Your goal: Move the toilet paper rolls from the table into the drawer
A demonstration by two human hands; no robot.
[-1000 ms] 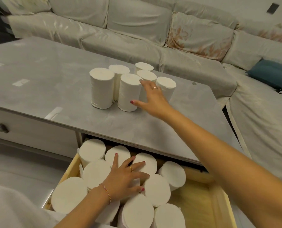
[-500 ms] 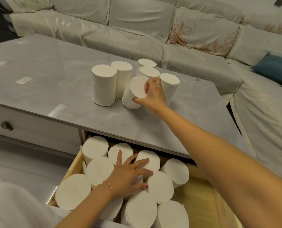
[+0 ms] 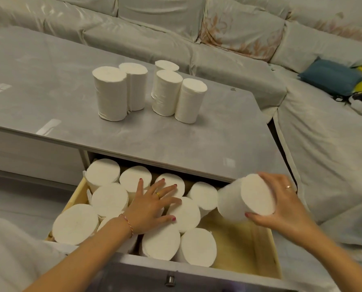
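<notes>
Down at the near edge, the open drawer (image 3: 258,247) is mostly packed with toilet paper rolls standing on end, bare wood showing only on its right side. Left hand (image 3: 152,205) lies flat on those rolls, fingers spread, not gripping anything. Right hand (image 3: 285,209) is wrapped around one tilted roll (image 3: 245,200) above the drawer's right side. Farther back, five rolls (image 3: 112,93) stand upright on the grey table (image 3: 175,140), sofa (image 3: 218,39) behind.
</notes>
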